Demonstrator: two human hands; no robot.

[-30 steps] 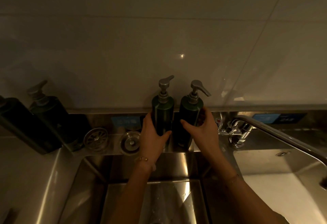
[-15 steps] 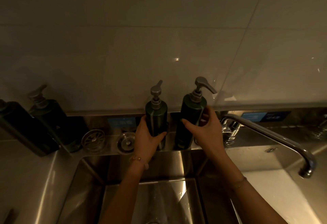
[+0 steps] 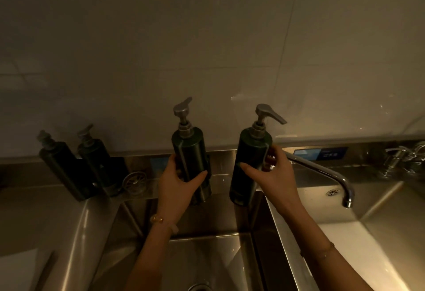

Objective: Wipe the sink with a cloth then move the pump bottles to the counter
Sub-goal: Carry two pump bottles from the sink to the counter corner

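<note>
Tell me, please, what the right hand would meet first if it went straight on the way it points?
The right pump bottle, which the right hand grips. Beyond it, going forward and slightly left, bottle and hand would probably reach the tiled wall; depth is unclear.

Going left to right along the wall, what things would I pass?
Leftmost black bottle → second black bottle → round strainer → left-held pump bottle → right-held pump bottle → faucet spout → far taps.

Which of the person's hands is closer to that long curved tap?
Right. The right hand, gripping the right pump bottle, is directly beside the tap. The left hand grips the left pump bottle farther left, the other bottle lying between.
</note>
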